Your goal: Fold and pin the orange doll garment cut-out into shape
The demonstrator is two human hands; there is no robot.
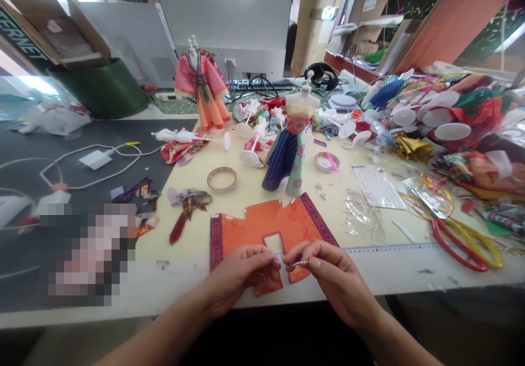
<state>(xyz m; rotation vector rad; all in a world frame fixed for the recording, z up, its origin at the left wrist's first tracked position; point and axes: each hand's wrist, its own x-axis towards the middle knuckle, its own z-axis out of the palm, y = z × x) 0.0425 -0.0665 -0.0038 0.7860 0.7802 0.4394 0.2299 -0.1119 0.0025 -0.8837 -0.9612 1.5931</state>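
Over the front edge of the table, my right hand [334,273] pinches a short strand of small white beads [301,263] between thumb and fingers. My left hand [246,270] is close beside it, thumb and forefinger pressed together. A small whitish bit shows at its fingertips; whether it belongs to the same strand I cannot tell. Under and behind both hands lies an orange doll-garment piece [262,224], flat, with dark purple patterned bands and a cut-out in its middle. The hands cover part of its lower edge.
Behind the cloth stands a doll form in a blue skirt [283,158]; another wears a pink and orange robe [200,87]. A ring-shaped roll [221,179], small dish [327,162], scissors with red and yellow handles [467,245] and ruler [381,249] lie around. Doll clothes [463,114] pile up right.
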